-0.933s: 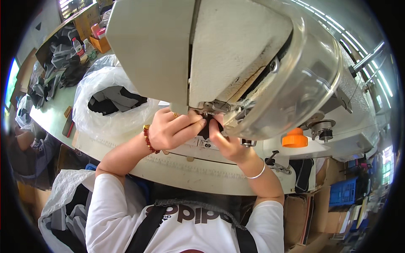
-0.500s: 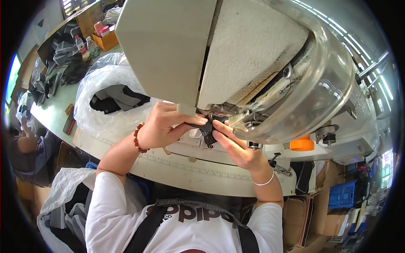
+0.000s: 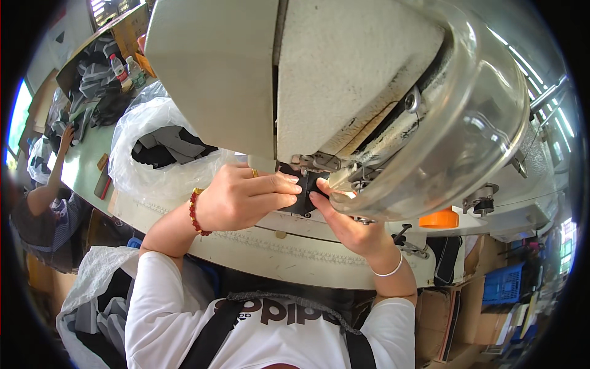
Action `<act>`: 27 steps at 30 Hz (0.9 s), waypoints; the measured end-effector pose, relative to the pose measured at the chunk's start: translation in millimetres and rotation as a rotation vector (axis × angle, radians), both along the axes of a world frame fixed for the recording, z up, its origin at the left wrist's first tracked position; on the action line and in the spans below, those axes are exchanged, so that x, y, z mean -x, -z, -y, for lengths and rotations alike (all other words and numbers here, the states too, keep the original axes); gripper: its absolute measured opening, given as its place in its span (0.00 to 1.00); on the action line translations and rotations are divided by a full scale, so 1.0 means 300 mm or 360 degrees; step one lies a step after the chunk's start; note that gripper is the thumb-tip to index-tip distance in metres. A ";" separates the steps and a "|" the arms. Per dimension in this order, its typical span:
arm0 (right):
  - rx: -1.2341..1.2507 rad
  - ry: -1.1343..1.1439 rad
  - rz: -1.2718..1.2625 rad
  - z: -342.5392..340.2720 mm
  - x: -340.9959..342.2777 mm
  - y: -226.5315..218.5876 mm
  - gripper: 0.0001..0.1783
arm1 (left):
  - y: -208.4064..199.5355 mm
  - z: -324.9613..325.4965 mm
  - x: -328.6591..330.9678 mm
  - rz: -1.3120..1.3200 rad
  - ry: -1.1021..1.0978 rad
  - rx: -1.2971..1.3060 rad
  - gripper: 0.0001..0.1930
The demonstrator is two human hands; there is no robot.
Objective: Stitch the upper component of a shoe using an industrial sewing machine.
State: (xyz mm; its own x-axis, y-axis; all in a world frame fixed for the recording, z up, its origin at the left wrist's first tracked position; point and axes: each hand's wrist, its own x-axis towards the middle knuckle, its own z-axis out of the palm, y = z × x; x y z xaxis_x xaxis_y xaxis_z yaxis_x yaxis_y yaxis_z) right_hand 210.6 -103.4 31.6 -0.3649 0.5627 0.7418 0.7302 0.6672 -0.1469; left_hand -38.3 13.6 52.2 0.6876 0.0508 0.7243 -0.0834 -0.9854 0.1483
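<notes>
A small black fabric piece (image 3: pixel 311 184) lies beneath the head of a sewing machine (image 3: pixel 353 80), by the needle area. From the left, my left hand (image 3: pixel 246 195), with a red bead bracelet at its wrist, holds the piece's left edge with closed fingers. On the other side my right hand (image 3: pixel 351 226) grips its right edge between the fingertips. Part of the right hand is covered by the machine's clear plastic guard (image 3: pixel 455 144). The needle and the underside of the piece are hidden.
A clear plastic bag (image 3: pixel 126 163) of grey and black pieces stands left on the table. A white sack (image 3: pixel 92 270) of similar pieces is at lower left. An orange cap (image 3: pixel 439 218) sits right of the guard. At far left a co-worker's arm (image 3: pixel 54 175) reaches over the green table.
The black piece now lies flatter, where it was bunched up between my fingers. The machine appears shifted left in view. The co-worker's arm has reached forward over the table.
</notes>
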 end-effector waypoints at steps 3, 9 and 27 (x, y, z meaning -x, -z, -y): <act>-0.0021 0.0051 0.0158 0.006 -0.009 -0.015 0.19 | 0.000 0.007 -0.003 -0.0027 -0.0051 -0.0135 0.11; -0.0026 0.0066 0.0118 0.009 0.008 -0.036 0.20 | 0.041 0.019 -0.011 0.0148 -0.0125 -0.0182 0.11; 0.0123 -0.0022 -0.0068 -0.003 0.002 0.014 0.17 | -0.011 0.069 -0.018 0.0053 -0.0200 -0.0101 0.11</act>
